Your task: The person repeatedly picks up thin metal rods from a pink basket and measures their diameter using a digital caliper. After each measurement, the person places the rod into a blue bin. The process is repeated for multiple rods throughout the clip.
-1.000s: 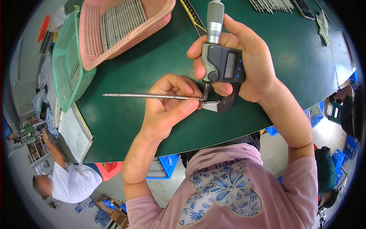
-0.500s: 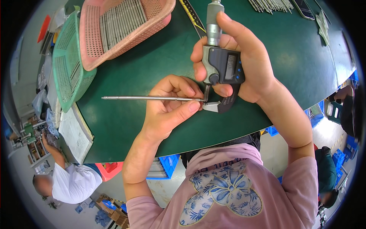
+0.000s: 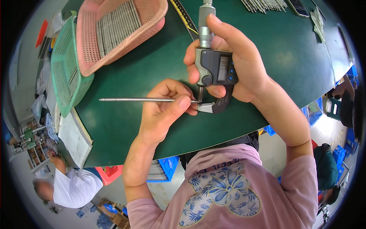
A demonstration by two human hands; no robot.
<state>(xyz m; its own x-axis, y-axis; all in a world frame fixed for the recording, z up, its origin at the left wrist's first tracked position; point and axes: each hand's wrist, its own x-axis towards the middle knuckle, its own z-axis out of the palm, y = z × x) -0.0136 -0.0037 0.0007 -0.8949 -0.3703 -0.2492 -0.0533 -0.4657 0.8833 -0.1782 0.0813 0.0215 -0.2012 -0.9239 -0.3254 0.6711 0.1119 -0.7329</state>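
Between the thumb and fingers of my left hand (image 3: 162, 110) lies a thin shiny metal rod (image 3: 129, 99), held level and pointing left. Its right end sits at the jaws of a digital micrometer (image 3: 215, 68), between the spindle and the anvil. My right hand (image 3: 248, 61) is wrapped round the micrometer's frame, with the thumb up by the silver thimble (image 3: 206, 26). The small screen faces up, with blue buttons beside it. My left fingertips are close by the anvil and partly hide the rod's right end.
A pink basket (image 3: 110, 57) of metal rods stands at the upper left, overlapping a green basket (image 3: 63, 65). More rods (image 3: 263, 5) and a phone (image 3: 298, 7) lie at the far side of the green table (image 3: 114, 137). Papers (image 3: 75, 139) rest at the left edge; a co-worker (image 3: 74, 183) sits beyond.
Both hands, the rod and the micrometer appear slightly further left in view, as does the table. My left thumb has shifted up over the rod. The grip on both things stays.
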